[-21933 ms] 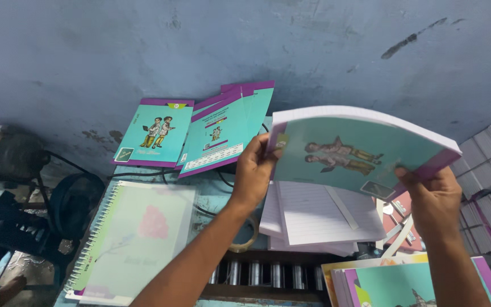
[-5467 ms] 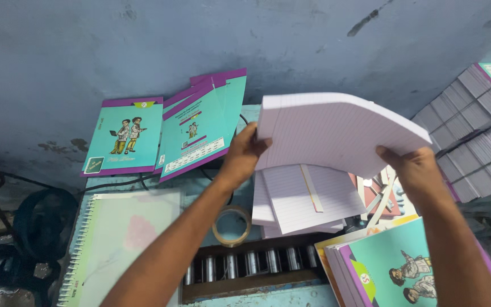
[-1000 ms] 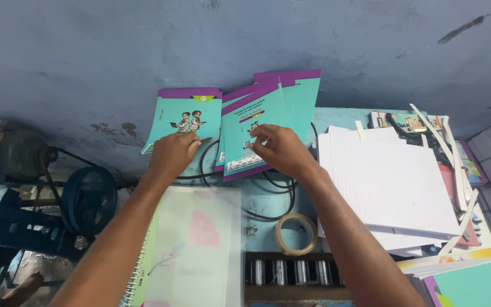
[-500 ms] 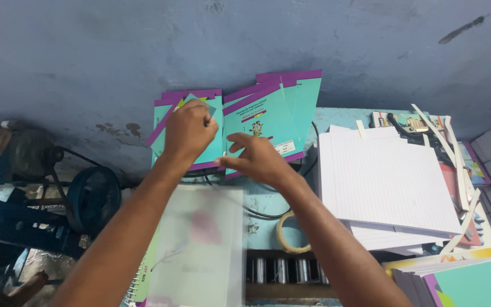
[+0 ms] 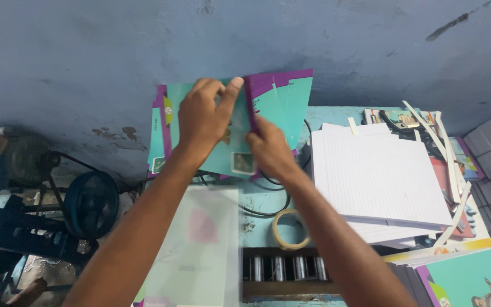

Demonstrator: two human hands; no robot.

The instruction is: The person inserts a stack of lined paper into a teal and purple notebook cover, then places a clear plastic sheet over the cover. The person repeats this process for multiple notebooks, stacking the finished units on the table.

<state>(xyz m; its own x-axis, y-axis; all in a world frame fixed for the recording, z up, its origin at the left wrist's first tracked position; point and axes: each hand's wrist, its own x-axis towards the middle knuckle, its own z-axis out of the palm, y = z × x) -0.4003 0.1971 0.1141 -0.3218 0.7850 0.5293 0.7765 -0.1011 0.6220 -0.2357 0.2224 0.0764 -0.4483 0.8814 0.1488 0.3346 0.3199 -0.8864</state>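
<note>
Head view: both hands are in the upper middle of the frame, in front of the blue-grey wall [image 5: 86,68]. The left hand [image 5: 203,122] grasps a teal cover [image 5: 225,156] with a purple edge; its fingers are curled over the top edge and the thumb is stretched up to the right. The cover stands almost upright before the wall, just above the desk [image 5: 265,207]. The right hand [image 5: 268,148] is just beside it, a little lower, and its fingers are closed on the purple spine of the covers [image 5: 282,99] that fan out to the upper right. Whether it pinches one cover or several I cannot tell. One more cover [image 5: 157,136] shows behind the left hand, at its left side.

At the right of the frame lies a stack of lined paper [image 5: 379,176], with white paper strips [image 5: 447,165] over its right part. In the lower middle a tape roll [image 5: 290,229] lies on the desk, near a black cable [image 5: 271,207]. Below it is a dark tray with metal cylinders [image 5: 285,270]. A pale, blurred notebook [image 5: 200,250] lies at the lower left of the desk. More teal books [image 5: 473,281] are in the lower right corner.
</note>
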